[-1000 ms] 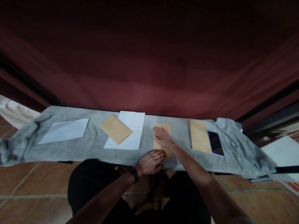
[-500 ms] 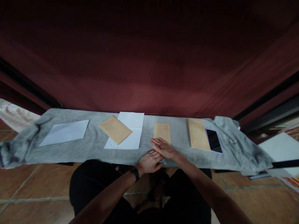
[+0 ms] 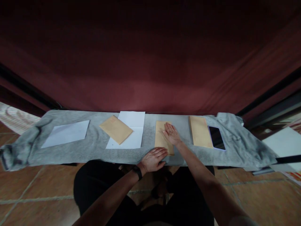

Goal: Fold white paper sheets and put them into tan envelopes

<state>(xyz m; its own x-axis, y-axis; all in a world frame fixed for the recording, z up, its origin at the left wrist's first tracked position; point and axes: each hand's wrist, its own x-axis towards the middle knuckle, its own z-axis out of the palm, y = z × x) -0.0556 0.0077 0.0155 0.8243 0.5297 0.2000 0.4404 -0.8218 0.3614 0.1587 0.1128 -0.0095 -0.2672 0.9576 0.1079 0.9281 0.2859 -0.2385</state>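
A tan paper envelope (image 3: 160, 138) lies upright in front of me on the grey cloth. My right hand (image 3: 172, 134) rests flat on its upper right part, fingers stretched out and pointing away from me. Across the lower end of the same envelope lie the fingertips of my left hand (image 3: 152, 159), also flat, with a dark band on the wrist. Neither hand grips anything. Part of the envelope is hidden under the hands.
Left of it, another tan envelope (image 3: 116, 129) lies askew on a creased white sheet (image 3: 137, 135). Farther left is a white paper (image 3: 67, 134). To the right are a stack of tan envelopes (image 3: 201, 131) and a phone (image 3: 216, 138). Grey cloth (image 3: 94, 153) covers the narrow table, against a dark red panel (image 3: 150, 88).
My right hand has slid up and away from my left hand, onto the upper part of the envelope. The left hand has barely moved. More of the envelope's lower end shows.
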